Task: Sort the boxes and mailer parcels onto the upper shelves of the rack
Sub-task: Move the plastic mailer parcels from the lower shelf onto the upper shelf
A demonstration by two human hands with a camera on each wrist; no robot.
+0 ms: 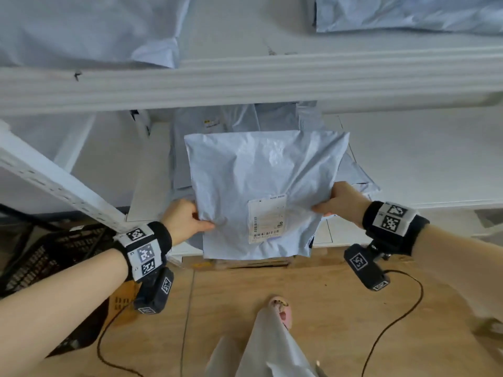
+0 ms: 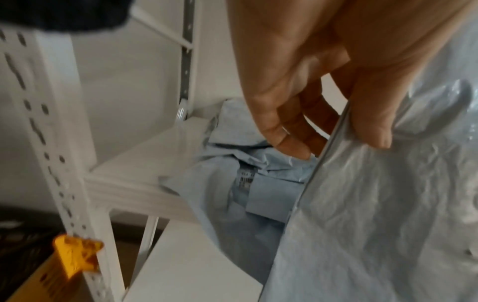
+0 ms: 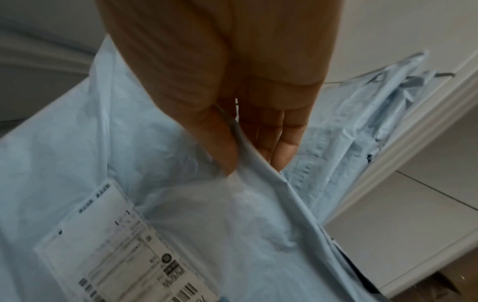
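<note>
Your left hand (image 1: pixel 185 220) and right hand (image 1: pixel 341 201) each pinch the mailer parcel (image 1: pixel 261 186) by its side edges; it looks soft, light, slippery.

Both bare forearms reach forward, each wrist wrapped in a black band carrying coded tags. The left hand (image 1: pixel 185 219) pinches the left edge of a pale blue mailer parcel (image 1: pixel 261 186), thumb on top and fingers (image 2: pixel 289 130) curled beneath. The right hand (image 1: pixel 340 202) pinches the right edge likewise, thumb above, fingers (image 3: pixel 274 134) under.
</note>
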